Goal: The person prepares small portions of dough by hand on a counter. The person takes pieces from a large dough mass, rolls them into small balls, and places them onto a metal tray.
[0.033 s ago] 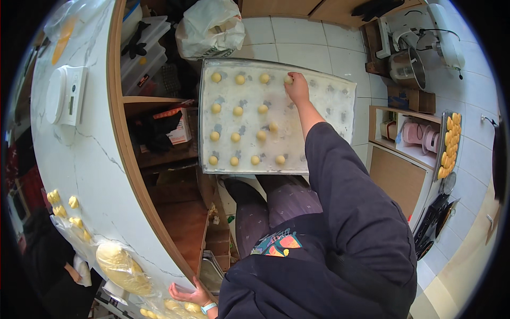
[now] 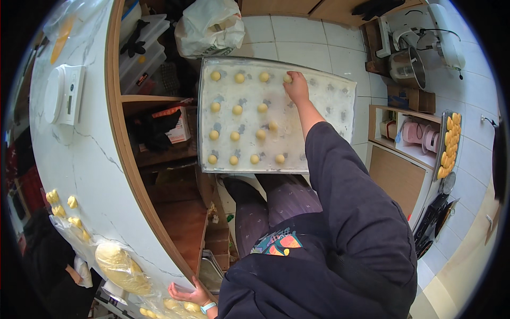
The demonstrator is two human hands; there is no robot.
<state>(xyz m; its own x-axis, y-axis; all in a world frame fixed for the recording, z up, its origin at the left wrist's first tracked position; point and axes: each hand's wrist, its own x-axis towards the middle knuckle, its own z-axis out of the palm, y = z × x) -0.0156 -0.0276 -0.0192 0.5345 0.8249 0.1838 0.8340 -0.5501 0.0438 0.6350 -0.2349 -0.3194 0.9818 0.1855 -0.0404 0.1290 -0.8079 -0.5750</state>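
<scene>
My right hand (image 2: 296,87) is closed with its fingertips around a pale dough ball (image 2: 287,78) on the far row of a lined baking tray (image 2: 324,122). Several more dough balls stand in rows across the tray's left and middle parts, such as a ball (image 2: 237,110) in the second row. At the lower left, my left hand (image 2: 188,294) lies at the counter's edge, its fingers stretched out and nothing seen in them. Close to it on the counter are small yellow dough pieces (image 2: 192,307) and a big dough lump under clear plastic (image 2: 122,268).
A white kitchen scale (image 2: 66,95) stands on the marbled counter (image 2: 95,175). A white plastic bag (image 2: 210,29) is beyond the tray. To the right are a stand mixer's bowl (image 2: 408,69), a low cabinet (image 2: 398,178) and a tray of yellow pieces (image 2: 450,143).
</scene>
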